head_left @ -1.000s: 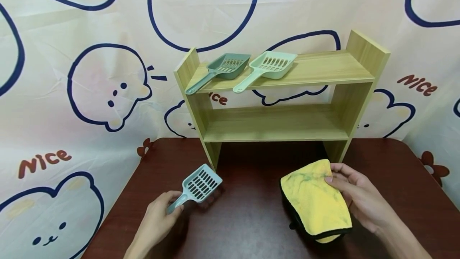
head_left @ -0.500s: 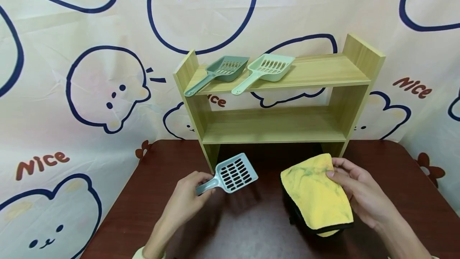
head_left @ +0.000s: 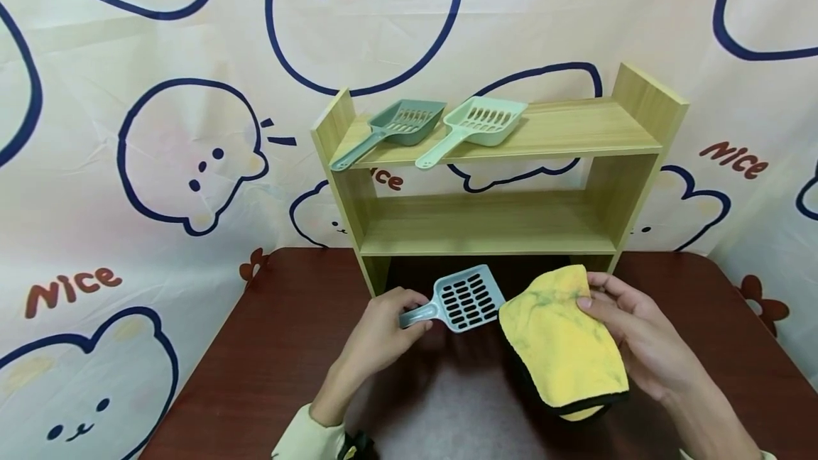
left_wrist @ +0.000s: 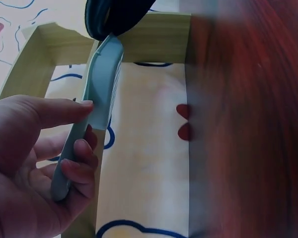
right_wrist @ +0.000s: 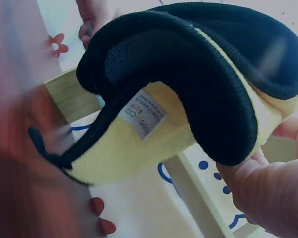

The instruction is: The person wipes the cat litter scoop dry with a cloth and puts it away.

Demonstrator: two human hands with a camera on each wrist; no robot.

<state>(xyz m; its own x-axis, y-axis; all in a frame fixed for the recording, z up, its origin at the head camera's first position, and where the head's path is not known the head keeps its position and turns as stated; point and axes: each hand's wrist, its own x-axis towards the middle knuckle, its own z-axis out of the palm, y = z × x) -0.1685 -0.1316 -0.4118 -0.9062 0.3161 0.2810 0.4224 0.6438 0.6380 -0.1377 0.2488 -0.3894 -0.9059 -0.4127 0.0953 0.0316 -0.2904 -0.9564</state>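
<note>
My left hand (head_left: pixel 383 329) grips the handle of a blue-grey slotted litter scoop (head_left: pixel 469 298), fingers curled round it. Held above the table, the scoop points right, and its far corner comes right up to the cloth in the head view. A yellow cloth (head_left: pixel 562 339) with black edging hangs folded from my right hand (head_left: pixel 639 336), pinched between thumb and fingers. Its dark underside (right_wrist: pixel 218 99), a white label (right_wrist: pixel 144 114) and a small black loop show in the right wrist view. From the left, the scoop (left_wrist: pixel 103 84) is seen edge-on, its tip overlapping the dark cloth.
A two-tier wooden shelf (head_left: pixel 488 222) stands at the back of the dark red table (head_left: pixel 287 368). On its top board lie a dark green scoop (head_left: pixel 409 123) and a pale green scoop (head_left: pixel 486 121), handles overhanging the front edge. A printed curtain (head_left: pixel 192 268) hangs behind.
My left hand has carried the scoop right and slightly upward, from the table's left side to the edge of the cloth. The right hand with the cloth has barely moved.
</note>
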